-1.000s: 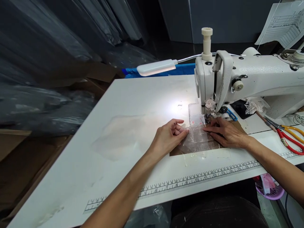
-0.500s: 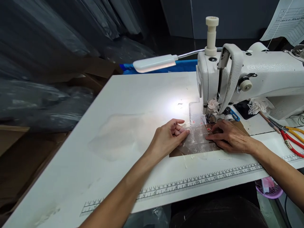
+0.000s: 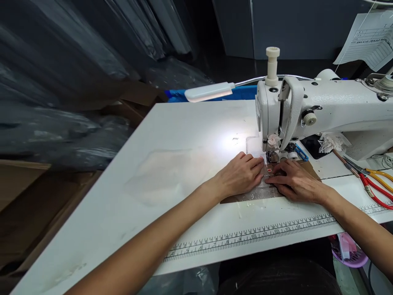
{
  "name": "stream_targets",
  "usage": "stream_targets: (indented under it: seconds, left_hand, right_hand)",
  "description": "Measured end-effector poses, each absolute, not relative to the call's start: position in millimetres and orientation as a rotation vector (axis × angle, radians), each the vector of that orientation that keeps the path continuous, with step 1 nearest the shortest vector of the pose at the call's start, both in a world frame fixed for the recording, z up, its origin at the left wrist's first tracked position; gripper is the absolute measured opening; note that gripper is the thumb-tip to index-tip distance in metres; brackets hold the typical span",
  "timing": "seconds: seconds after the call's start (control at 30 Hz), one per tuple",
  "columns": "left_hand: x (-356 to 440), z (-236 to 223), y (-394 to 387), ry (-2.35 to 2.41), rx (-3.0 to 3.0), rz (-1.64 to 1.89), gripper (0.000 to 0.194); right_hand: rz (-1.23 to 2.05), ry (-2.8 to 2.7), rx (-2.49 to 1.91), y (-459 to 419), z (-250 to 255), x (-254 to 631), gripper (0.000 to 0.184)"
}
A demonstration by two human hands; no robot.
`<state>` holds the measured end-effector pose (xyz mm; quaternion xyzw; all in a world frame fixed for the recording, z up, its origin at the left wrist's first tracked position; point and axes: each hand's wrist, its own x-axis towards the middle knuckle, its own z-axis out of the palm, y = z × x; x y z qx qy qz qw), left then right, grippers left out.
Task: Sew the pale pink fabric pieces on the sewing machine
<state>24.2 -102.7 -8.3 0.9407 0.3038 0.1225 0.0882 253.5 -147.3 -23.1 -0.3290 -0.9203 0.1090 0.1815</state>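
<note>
A white sewing machine (image 3: 331,98) stands on the right of the table, its presser foot (image 3: 272,157) low over a sheer, clear-looking piece (image 3: 260,191) with a small red mark. Beneath that piece is a brown plate (image 3: 233,199). My left hand (image 3: 244,174) lies over the sheer piece just left of the foot, palm down, fingers stretched forward. My right hand (image 3: 293,180) rests to the right of the foot, fingers spread, with fingertips touching the piece near the red mark. Part of the piece is hidden under my left hand.
Red-handled scissors (image 3: 370,190) and yellow-handled scissors (image 3: 379,174) lie at the right. A lamp (image 3: 210,91) lights the white table (image 3: 172,131). A printed ruler (image 3: 245,241) runs along the front edge. Below the table at right hangs a purple basket (image 3: 353,260).
My left hand has moved right and forward, from pinching the sheer piece's left part to lying over it beside the foot. My right hand stays in place. The camera view has shifted slightly.
</note>
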Motion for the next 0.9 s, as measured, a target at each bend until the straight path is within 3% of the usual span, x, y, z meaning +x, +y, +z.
stream_targets:
  seconds: [0.2,0.43,0.9]
  left_hand:
    - [22,-13,-93,0.849,3.096,0.246,0.039]
    - [17,-21,-93,0.874,3.029,0.383,0.047]
    - [16,-29,-95,0.834,2.998,0.555,0.043]
  right_hand:
    - [0.281,-2.494,-0.926,-145,-30,254,0.031]
    - [0.293,-2.472,-0.917,-145,-32,255,0.032]
    - [0.339,-2.468,-0.957,-145,-31,255,0.034]
